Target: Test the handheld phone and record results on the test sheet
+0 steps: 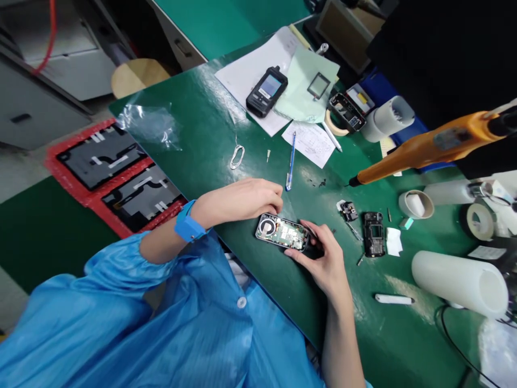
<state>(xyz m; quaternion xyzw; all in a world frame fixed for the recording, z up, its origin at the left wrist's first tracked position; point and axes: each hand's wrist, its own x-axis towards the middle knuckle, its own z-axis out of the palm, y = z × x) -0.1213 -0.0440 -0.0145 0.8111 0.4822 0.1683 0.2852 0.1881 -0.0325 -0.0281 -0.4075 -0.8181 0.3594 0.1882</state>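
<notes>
An opened handheld device [283,233], its green circuit board and a round speaker showing, lies tilted in my right hand [325,253]. The thumb and fingers of that hand clasp the device's right end. My left hand [254,199], with a blue band at the wrist, is curled closed at the device's upper left edge. Whatever its fingertips may hold is hidden. To the right on the green table [194,172] lie a black device housing [374,234] and a small black part [348,211].
An orange tool [436,148] reaches in from the right. Beyond my hands are a blue pen [291,161], a coiled white cable [237,156] and a handheld radio [266,91] on papers. A white roll [456,283] stands right; red-wrapped panels [100,156] lie left.
</notes>
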